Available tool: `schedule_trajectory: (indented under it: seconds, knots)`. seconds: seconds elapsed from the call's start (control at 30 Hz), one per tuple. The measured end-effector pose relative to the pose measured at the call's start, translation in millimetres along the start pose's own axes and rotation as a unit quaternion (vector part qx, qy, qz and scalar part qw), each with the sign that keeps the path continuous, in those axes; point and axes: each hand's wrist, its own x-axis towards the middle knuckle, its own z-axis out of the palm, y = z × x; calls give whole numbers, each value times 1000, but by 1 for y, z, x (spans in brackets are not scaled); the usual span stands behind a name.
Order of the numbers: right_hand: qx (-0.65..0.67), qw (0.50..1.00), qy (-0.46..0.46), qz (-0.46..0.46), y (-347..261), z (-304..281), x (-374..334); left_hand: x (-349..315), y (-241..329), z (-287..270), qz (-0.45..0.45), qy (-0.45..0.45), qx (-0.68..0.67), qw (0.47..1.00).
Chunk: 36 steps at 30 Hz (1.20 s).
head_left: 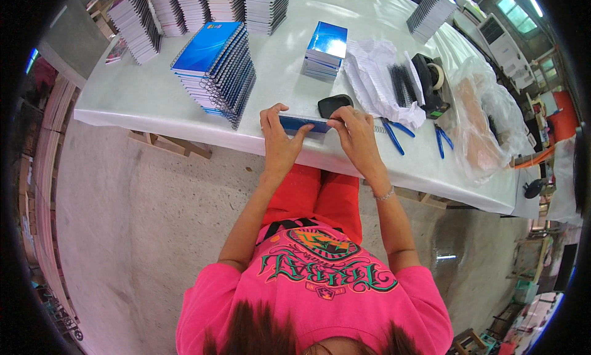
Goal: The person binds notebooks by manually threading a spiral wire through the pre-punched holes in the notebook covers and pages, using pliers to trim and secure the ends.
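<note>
At the table's front edge I hold a blue-covered notebook (295, 125) on its edge between both hands. My left hand (280, 143) grips its left end, with the thumb along the near face. My right hand (358, 141) pinches its right end. A wire spiral (380, 130) shows just right of my right hand; whether it joins the notebook I cannot tell. Behind my hands lies a small black object (335, 104). Farther back stands a short stack of blue notebooks (325, 50) with no spirals visible. To the left rises a tall stack of blue spiral notebooks (209, 59).
Blue-handled pliers (394, 136) and a second blue-handled pair (441, 139) lie right of my hands. Beyond them are crumpled white paper (372, 66) with black spirals (403, 84), a tape dispenser (431, 84) and a clear plastic bag (486, 121). More notebook stacks (266, 7) line the back.
</note>
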Motion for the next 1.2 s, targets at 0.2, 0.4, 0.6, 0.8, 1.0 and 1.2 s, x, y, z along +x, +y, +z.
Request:
schedule_trajectory:
  seconds: [0.2, 0.4, 0.6, 0.8, 1.0, 1.2]
  knots:
    - [155, 983, -79, 56, 34, -5, 13, 20, -17, -30, 52, -97, -8, 994]
    - [19, 999, -22, 36, 72, 33, 2, 30, -22, -33, 11, -152, -64, 986]
    - [689, 660, -141, 266, 67, 0, 4, 30, -22, -31, 2, -163, -69, 984]
    - [523, 813, -199, 165, 61, -25, 0, 33, -19, -26, 11, -176, -63, 982]
    - [555, 790, -161, 202, 42, -25, -4, 35, -26, -27, 21, -184, -55, 981]
    - [286, 926, -148, 197, 35, -22, -4, 34, -20, -26, -25, -192, -100, 976]
